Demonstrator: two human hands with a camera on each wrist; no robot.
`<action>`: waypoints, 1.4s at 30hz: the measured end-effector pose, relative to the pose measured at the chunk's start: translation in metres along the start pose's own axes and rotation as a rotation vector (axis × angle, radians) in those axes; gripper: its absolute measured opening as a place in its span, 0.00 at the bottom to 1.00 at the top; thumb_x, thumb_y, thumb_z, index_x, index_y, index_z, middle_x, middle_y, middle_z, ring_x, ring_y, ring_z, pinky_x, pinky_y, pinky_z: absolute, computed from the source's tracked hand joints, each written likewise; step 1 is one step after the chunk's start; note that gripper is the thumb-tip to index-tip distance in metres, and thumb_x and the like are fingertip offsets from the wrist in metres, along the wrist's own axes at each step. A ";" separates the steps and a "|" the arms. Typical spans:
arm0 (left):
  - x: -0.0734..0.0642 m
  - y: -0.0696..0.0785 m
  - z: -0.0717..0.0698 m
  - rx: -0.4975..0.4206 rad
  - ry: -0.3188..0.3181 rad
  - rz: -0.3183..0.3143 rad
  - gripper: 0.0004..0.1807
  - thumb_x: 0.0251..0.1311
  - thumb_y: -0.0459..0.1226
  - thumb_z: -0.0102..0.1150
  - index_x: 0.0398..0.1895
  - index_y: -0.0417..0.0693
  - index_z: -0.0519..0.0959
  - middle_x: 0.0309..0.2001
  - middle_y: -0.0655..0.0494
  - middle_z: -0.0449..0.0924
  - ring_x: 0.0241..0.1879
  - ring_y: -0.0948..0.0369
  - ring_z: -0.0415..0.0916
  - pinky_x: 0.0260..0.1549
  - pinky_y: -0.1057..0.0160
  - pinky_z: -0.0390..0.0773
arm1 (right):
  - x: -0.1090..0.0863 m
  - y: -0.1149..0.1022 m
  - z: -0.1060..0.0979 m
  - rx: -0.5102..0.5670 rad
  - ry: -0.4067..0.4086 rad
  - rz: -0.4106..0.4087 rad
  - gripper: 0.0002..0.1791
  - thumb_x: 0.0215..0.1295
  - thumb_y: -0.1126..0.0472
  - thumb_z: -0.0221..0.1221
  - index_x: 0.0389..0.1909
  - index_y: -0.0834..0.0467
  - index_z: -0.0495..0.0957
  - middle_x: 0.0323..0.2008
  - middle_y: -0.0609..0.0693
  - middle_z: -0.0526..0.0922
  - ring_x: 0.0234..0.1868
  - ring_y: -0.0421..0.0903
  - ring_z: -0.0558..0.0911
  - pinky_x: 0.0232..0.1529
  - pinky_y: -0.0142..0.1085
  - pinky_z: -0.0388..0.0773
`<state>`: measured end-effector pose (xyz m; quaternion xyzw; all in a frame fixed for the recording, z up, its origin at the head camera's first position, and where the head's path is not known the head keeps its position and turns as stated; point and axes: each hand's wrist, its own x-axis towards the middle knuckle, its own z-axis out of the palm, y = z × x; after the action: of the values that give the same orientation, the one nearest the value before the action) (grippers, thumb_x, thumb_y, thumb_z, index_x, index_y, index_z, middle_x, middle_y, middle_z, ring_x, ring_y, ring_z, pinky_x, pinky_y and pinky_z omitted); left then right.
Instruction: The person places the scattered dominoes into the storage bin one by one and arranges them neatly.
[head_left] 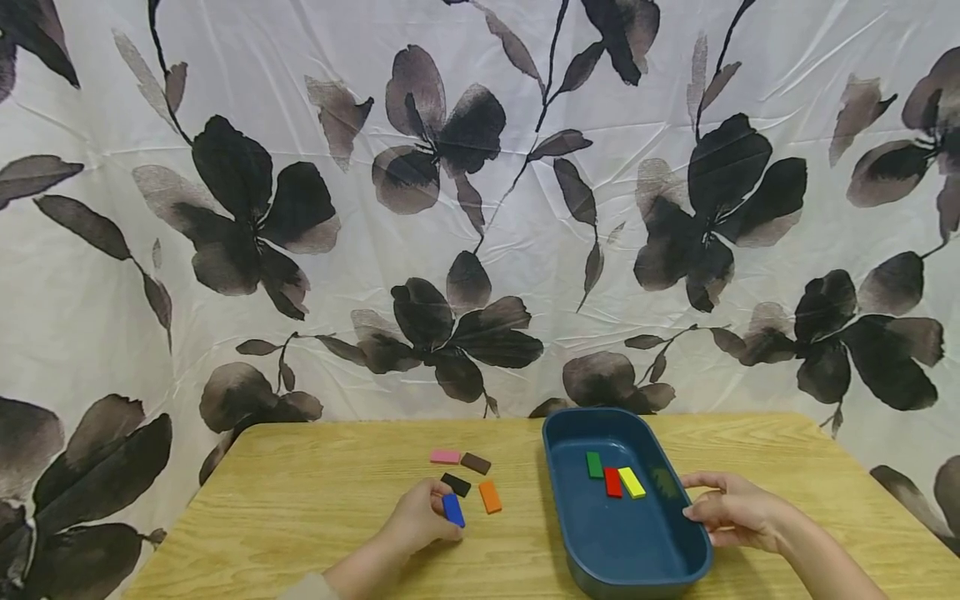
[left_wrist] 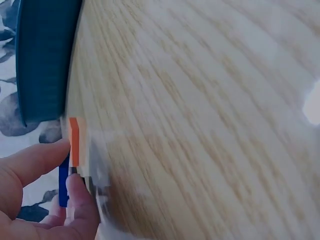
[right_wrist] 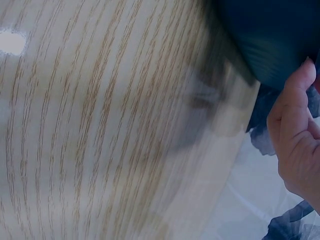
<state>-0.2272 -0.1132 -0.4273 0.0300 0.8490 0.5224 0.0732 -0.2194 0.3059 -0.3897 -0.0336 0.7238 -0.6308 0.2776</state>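
My left hand [head_left: 423,518] pinches a blue rectangular block [head_left: 453,510] between thumb and fingers, just above the table. In the left wrist view, that blue block [left_wrist: 63,182] shows between the fingers, with the orange block [left_wrist: 74,142] beyond it. Close to this hand lie a black block [head_left: 456,485] and the orange block [head_left: 490,497]. On the right, my right hand [head_left: 738,510] grips the side wall of a dark blue tray [head_left: 570,517], thumb at the rim. Inside the tray lie a green block [head_left: 594,465], a red block [head_left: 613,482] and a yellow block [head_left: 632,482].
A pink block [head_left: 445,457] and a brown block [head_left: 476,463] lie farther back on the wood-grain table [head_left: 315,475]. Behind the table's back edge hangs a white cloth [head_left: 525,250] with dark flowers.
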 end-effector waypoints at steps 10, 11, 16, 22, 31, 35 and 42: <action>0.002 0.007 0.000 -0.171 0.015 0.001 0.29 0.35 0.19 0.68 0.47 0.30 0.69 0.33 0.47 0.70 0.33 0.56 0.69 0.30 0.63 0.75 | 0.000 0.000 0.001 0.007 -0.001 0.002 0.37 0.60 0.66 0.57 0.63 0.76 0.48 0.34 0.51 0.80 0.28 0.39 0.80 0.29 0.29 0.78; 0.001 0.008 0.000 -0.198 0.013 0.007 0.30 0.36 0.19 0.67 0.47 0.29 0.69 0.34 0.46 0.70 0.33 0.56 0.69 0.30 0.63 0.75 | 0.000 0.000 0.001 0.007 0.000 0.003 0.37 0.60 0.66 0.57 0.63 0.76 0.48 0.34 0.52 0.80 0.28 0.40 0.81 0.29 0.29 0.78; 0.000 0.014 0.000 -0.256 0.002 0.036 0.31 0.38 0.19 0.66 0.50 0.28 0.67 0.36 0.45 0.69 0.30 0.58 0.70 0.30 0.64 0.74 | 0.000 0.000 0.000 -0.003 0.005 0.002 0.37 0.60 0.66 0.57 0.63 0.76 0.49 0.34 0.51 0.80 0.28 0.40 0.81 0.29 0.29 0.79; 0.000 0.018 0.000 -0.272 -0.018 0.066 0.31 0.40 0.20 0.66 0.52 0.28 0.67 0.36 0.45 0.69 0.28 0.59 0.70 0.29 0.64 0.73 | -0.001 -0.001 0.001 -0.015 0.011 0.000 0.37 0.59 0.66 0.58 0.62 0.76 0.49 0.33 0.51 0.79 0.27 0.38 0.79 0.28 0.29 0.78; -0.002 0.026 0.001 -0.298 -0.049 0.096 0.33 0.40 0.21 0.67 0.54 0.24 0.67 0.36 0.45 0.70 0.32 0.58 0.71 0.33 0.64 0.78 | -0.001 -0.001 0.002 -0.022 0.019 -0.001 0.36 0.59 0.66 0.58 0.62 0.76 0.50 0.33 0.51 0.79 0.27 0.38 0.79 0.28 0.28 0.78; -0.003 0.029 0.003 -0.302 -0.065 0.103 0.33 0.40 0.21 0.67 0.54 0.24 0.67 0.37 0.46 0.70 0.32 0.59 0.72 0.33 0.63 0.79 | -0.001 0.000 0.002 -0.014 0.019 0.001 0.36 0.59 0.66 0.58 0.62 0.76 0.50 0.34 0.51 0.79 0.28 0.39 0.80 0.28 0.29 0.78; -0.002 0.038 0.007 -0.288 -0.074 0.092 0.31 0.38 0.22 0.70 0.51 0.30 0.72 0.37 0.47 0.70 0.32 0.58 0.71 0.32 0.64 0.78 | -0.001 -0.001 0.002 -0.030 0.034 0.007 0.37 0.59 0.66 0.58 0.62 0.76 0.50 0.34 0.51 0.79 0.28 0.40 0.80 0.29 0.30 0.79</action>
<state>-0.2249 -0.0901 -0.3959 0.0770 0.7598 0.6400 0.0841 -0.2181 0.3043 -0.3883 -0.0247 0.7380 -0.6192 0.2671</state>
